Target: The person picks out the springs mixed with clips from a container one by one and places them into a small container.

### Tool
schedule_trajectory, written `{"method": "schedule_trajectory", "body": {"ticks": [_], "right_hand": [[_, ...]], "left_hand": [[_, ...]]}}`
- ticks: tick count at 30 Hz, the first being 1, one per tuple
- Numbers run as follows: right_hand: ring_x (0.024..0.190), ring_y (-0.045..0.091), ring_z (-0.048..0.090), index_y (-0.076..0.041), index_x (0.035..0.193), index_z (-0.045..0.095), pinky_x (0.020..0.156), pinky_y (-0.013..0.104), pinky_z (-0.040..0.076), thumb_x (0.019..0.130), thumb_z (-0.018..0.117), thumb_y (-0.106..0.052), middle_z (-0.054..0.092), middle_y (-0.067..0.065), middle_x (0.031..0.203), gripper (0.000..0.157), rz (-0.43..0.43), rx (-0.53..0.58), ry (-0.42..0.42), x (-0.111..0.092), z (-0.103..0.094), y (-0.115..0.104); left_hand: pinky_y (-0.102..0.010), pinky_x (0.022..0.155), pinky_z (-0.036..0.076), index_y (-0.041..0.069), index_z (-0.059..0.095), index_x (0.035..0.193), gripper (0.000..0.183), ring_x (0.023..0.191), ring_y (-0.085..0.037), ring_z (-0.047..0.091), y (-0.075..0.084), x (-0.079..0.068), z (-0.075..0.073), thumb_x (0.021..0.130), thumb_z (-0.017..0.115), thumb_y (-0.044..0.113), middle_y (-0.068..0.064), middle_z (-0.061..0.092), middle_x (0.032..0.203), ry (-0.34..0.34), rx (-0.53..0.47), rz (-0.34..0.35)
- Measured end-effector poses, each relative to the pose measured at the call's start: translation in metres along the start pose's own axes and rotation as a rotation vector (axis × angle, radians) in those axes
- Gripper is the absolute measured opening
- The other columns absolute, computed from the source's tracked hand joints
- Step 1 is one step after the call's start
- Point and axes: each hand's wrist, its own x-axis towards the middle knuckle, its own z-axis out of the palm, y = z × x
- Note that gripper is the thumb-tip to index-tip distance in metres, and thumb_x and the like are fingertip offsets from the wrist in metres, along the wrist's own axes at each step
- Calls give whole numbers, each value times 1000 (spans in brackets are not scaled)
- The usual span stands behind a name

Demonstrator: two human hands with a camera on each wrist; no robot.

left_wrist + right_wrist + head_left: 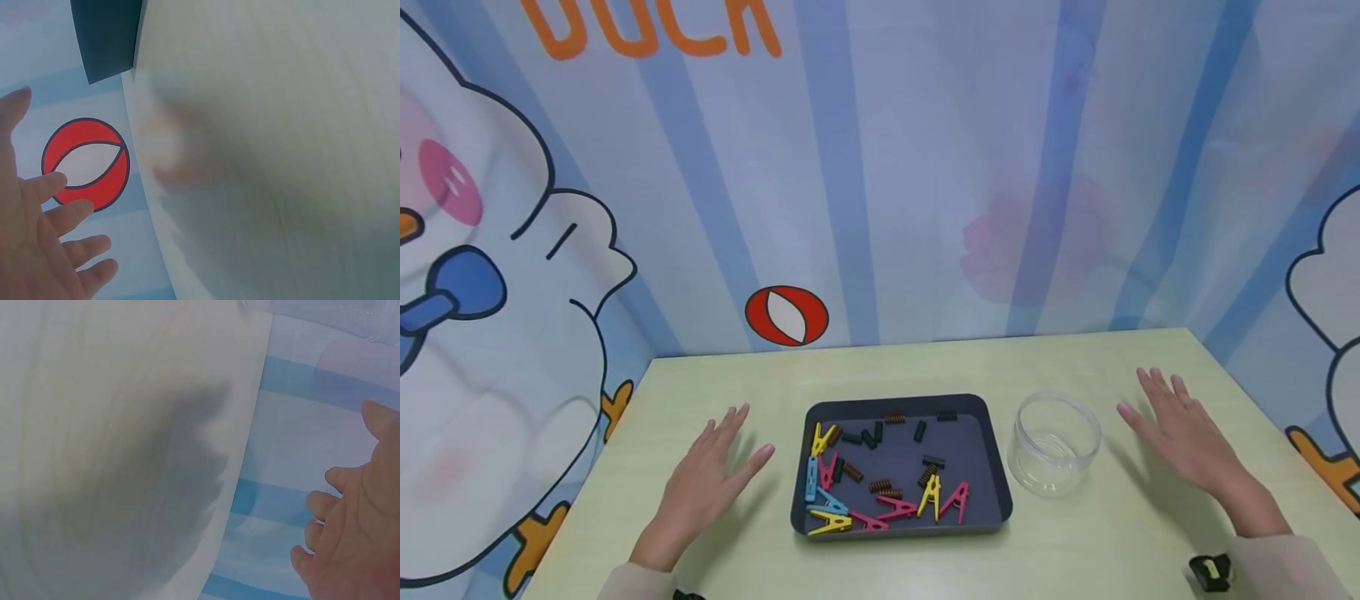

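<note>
Left of a dark grey tray (985,467), my left hand (703,483) hovers over the table with fingers extended and thumb spread, holding nothing. My right hand (1191,429) is held the same way to the right of a clear round plastic jar (1054,479), which stands beside the tray. Inside the tray lie several pink clothespin halves (898,507), yellow ones (929,497) and blue ones (811,479). Several copper-brown springs (880,485) and dark green springs (920,431) are scattered among them. Both wrist views show the empty palms above the table.
The pale wooden table (745,575) ends at a striped blue cloth backdrop (925,167) with cartoon ducks. A small dark device (1212,573) sits at the right wrist. In the left wrist view the tray's side (109,37) appears at the top.
</note>
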Motion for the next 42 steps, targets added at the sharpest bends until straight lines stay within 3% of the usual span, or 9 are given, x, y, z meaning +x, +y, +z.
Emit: {"method": "schedule_trajectory", "body": {"ticks": [10,15,22,26,33,39,42], "right_hand": [[142,55,-11,1,157,-4,101,81,8,108,31,-45,-7,35,158,76,40,112,-88,1,-9,-7],[139,61,8,3,157,0,102,78,14,108,32,-48,2,39,156,78,61,110,-108,2,-14,-13],[130,64,28,6,156,2,97,75,29,107,31,-50,16,43,151,80,84,62,-133,2,-18,-21],[124,63,38,11,154,12,94,73,35,108,30,-48,26,44,146,77,79,38,-115,1,-19,-22],[126,61,38,13,151,24,94,73,34,108,32,-45,31,42,146,72,72,54,-63,0,-22,-24],[120,57,48,14,147,32,88,69,42,109,35,-41,47,39,136,67,54,70,-6,-1,-22,-24],[112,53,56,13,146,36,84,65,47,108,37,-41,53,38,130,66,59,89,14,-3,-21,-25]], "left_hand": [[-66,109,30,13,31,157,90,140,-44,34,12,-2,-1,92,42,75,-20,39,154,-38,-129,16],[-65,110,29,15,33,157,90,141,-42,34,21,-3,-1,91,43,76,-19,40,153,-84,-219,6],[-56,97,48,10,41,152,82,121,-40,57,25,2,7,93,54,66,-19,53,142,-75,-317,24],[-53,92,53,8,44,150,76,117,-39,60,26,4,11,94,62,56,-19,57,137,-76,-353,22],[-45,84,57,6,46,148,69,104,-29,67,32,6,14,94,69,42,-16,63,127,-87,-384,4],[-32,67,60,3,48,145,61,86,-20,69,36,6,18,94,71,28,-15,66,119,-102,-486,1],[-31,63,59,1,49,144,58,84,-20,69,37,7,20,94,70,22,-16,66,118,-117,-524,1]]}}
